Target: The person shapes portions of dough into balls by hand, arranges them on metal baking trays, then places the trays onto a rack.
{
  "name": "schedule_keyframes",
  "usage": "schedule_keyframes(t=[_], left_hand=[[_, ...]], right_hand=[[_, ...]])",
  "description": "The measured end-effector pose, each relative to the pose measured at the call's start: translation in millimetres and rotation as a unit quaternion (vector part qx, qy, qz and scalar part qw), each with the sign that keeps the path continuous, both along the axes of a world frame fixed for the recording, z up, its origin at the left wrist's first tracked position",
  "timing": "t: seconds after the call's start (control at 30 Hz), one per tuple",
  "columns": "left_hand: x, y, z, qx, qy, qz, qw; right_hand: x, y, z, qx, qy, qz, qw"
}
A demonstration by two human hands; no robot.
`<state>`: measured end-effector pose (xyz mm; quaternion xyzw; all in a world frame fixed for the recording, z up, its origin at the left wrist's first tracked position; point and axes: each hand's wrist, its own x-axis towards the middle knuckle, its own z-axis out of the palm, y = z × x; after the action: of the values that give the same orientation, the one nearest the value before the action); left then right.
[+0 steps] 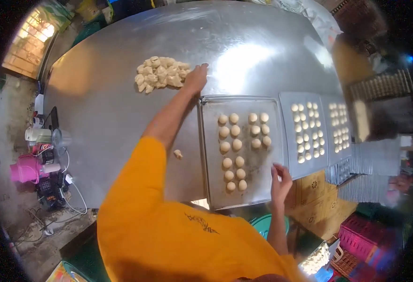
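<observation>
My left hand (196,77) reaches to the right edge of a heap of pale dough pieces (158,74), its fingers bent together; what they hold is hidden. A lone dough lump (178,154) lies lower on the steel table (98,113). My right hand (280,181) is raised at the right edge of a metal baking tray (263,174), fingers loosely curved and apart, empty. Several rows of round dough balls (236,143) sit on that tray, with a gap in the group on its right.
Two trays of dough balls (304,129) (339,126) stand at the right, beside stacked trays (371,192). Pink crates (357,235), cardboard boxes (314,207) and a green tub (267,221) are below right. Cables, small devices and a pink container (25,168) crowd the left edge.
</observation>
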<state>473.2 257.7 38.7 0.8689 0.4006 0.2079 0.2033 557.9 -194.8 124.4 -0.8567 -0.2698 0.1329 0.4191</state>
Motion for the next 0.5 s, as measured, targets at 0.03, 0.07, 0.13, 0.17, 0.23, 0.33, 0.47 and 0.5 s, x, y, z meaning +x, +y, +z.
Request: schedule_keyframes(t=[0.03,0.07,0.13,0.17,0.23,0.33,0.47,0.5], left_hand=[[-15,-13,15,-0.054,-0.071,0.021,0.996],[-23,-41,39,-0.095,-0.096,-0.001,0.991],[-67,-110,69,-0.154,-0.170,-0.022,0.973],[-97,-139,72,-0.170,-0.223,-0.019,0.960],[-140,-186,111,-0.274,-0.301,-0.002,0.914],[-221,-186,88,-0.291,-0.333,0.163,0.882],[-390,-213,4,0.072,-0.010,0.326,0.942],[-426,-241,-20,0.091,0.058,0.311,0.944]], right_hand=[[-4,31,9,0.066,0.039,0.045,0.996],[-5,62,11,0.104,0.046,0.061,0.992],[-36,132,29,0.182,0.127,0.110,0.969],[-64,167,42,0.219,0.198,0.145,0.944],[-98,201,36,0.178,0.347,0.295,0.873],[-150,214,16,0.123,0.334,0.324,0.877],[-214,147,-65,-0.016,-0.031,0.355,0.934],[-237,126,-90,-0.021,-0.179,0.374,0.910]])
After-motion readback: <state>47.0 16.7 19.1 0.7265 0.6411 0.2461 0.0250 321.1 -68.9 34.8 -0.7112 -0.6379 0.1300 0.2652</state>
